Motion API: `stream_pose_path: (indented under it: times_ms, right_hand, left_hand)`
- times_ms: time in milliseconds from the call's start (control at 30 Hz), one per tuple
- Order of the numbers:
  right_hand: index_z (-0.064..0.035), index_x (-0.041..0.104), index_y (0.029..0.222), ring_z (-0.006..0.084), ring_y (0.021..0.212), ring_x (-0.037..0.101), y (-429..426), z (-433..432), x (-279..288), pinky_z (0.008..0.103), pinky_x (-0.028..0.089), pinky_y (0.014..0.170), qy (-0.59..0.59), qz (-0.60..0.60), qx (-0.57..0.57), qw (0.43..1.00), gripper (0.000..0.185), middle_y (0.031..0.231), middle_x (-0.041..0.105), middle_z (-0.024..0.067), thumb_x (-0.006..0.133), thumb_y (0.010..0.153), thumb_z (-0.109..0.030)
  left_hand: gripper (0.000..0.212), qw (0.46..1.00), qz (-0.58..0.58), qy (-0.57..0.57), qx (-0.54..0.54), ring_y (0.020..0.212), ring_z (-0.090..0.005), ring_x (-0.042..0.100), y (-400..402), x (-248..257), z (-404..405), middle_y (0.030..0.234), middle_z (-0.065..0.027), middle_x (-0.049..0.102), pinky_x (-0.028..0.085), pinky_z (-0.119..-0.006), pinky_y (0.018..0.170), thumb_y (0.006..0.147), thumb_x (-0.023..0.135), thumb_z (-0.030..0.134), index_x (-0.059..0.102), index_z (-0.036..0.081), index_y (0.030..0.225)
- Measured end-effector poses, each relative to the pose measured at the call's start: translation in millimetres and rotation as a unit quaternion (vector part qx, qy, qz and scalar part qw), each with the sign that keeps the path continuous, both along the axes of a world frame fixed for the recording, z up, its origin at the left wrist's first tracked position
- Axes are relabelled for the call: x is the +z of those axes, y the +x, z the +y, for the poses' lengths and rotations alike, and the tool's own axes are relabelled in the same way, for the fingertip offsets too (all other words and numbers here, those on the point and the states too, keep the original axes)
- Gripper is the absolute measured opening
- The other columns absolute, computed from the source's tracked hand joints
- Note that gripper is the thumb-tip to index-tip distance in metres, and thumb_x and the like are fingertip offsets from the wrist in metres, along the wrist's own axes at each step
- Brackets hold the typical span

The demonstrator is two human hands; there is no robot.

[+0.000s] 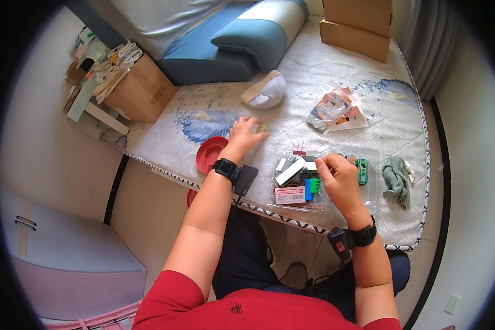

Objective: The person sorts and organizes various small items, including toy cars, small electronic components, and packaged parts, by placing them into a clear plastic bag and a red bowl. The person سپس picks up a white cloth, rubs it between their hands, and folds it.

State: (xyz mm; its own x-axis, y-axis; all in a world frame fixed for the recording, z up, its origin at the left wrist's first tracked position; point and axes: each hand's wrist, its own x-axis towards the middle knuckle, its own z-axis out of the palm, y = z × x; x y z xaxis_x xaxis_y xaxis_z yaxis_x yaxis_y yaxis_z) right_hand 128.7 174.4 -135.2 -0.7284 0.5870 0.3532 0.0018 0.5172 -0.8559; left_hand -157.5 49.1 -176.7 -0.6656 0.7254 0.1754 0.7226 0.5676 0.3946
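Note:
My left hand is over the quilted mattress cover, thumb and fingers apart. A small yellowish item lies between its fingertips; it is too small to name. Below that hand sits a red round plastic container. My right hand hovers over a clear plastic tray with its fingers bent close together; whether they pinch anything cannot be made out. White blocks, a blue-and-green toy brick, a small printed box, a binder clip and a green toy car are at the tray.
Right of the tray lies a crumpled green cloth. Farther back are plastic packets with cards and a white-and-beige cap. Cardboard boxes stand at the far right, a filled carton at the left, and a blue-grey cushion behind.

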Motion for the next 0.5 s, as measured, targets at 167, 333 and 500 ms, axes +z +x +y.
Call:
stream_pose_path:
  times_ms: [167, 333, 500]
  right_hand:
    - [0.0004, 0.063, 0.079, 0.0313, 0.069, 0.059, -1, -6, -7, 0.0396, 0.045, 0.064, 0.021, 0.017, 0.004, 1.000, 0.020, 0.074, 0.062, 0.0143, 0.067, 0.090, -0.016]
    - [0.0000, 0.063, 0.079, 0.0310, 0.069, 0.058, 6, -2, -1, 0.0395, 0.045, 0.063, 0.068, 0.007, 0.004, 0.998, 0.019, 0.074, 0.061, 0.0140, 0.067, 0.090, -0.015]
    - [0.0000, 0.063, 0.079, 0.0276, 0.065, 0.057, 27, 9, -4, 0.0370, 0.044, 0.060, 0.032, -0.016, 0.007, 0.999, 0.020, 0.071, 0.060, 0.0133, 0.067, 0.090, -0.015]
  left_hand:
    - [0.039, 1.000, 0.011, -0.003, -0.028, 0.113, -0.0366, 0.056, 4, 3, 6, 0.115, -0.0175, 0.063, 0.046, -0.044, 0.096, 0.078, 0.077, 0.030, 0.068, 0.008, 0.109]
    - [0.030, 0.993, -0.018, 0.098, -0.056, 0.095, -0.0331, 0.064, 5, -5, 4, 0.100, -0.0157, 0.067, 0.052, -0.040, 0.086, 0.078, 0.076, 0.012, 0.067, 0.004, 0.105]
    - [0.034, 0.989, -0.045, 0.129, -0.062, 0.090, -0.0281, 0.065, 7, -15, 5, 0.100, -0.0145, 0.067, 0.053, -0.036, 0.083, 0.078, 0.078, 0.008, 0.065, 0.003, 0.109]
